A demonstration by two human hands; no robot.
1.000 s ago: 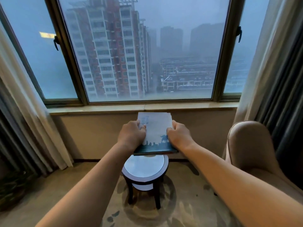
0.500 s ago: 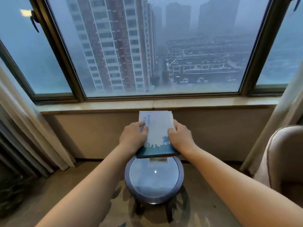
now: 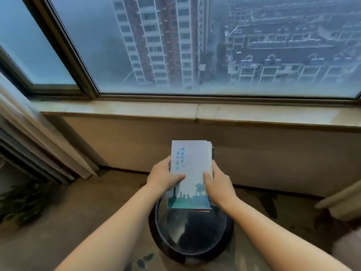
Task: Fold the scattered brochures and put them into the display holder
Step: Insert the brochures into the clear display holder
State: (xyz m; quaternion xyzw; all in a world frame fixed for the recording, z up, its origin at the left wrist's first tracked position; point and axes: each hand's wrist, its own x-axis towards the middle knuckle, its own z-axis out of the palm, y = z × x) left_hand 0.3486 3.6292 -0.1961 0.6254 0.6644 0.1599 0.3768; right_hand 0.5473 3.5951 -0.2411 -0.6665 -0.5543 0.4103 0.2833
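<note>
Hands are holding a stack of brochures (image 3: 190, 173) over a small round table (image 3: 192, 241). Left hand (image 3: 163, 178) is pinching its left edge, thumb on top. Right hand (image 3: 219, 182) is gripping its right edge.

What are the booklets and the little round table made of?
The brochures look like thin printed paper, fairly matte: stacked sheet edges show at the top. The round table has a glossy top, maybe glass or polished stone, since it shows reflections; its dark rim might be wood.
</note>
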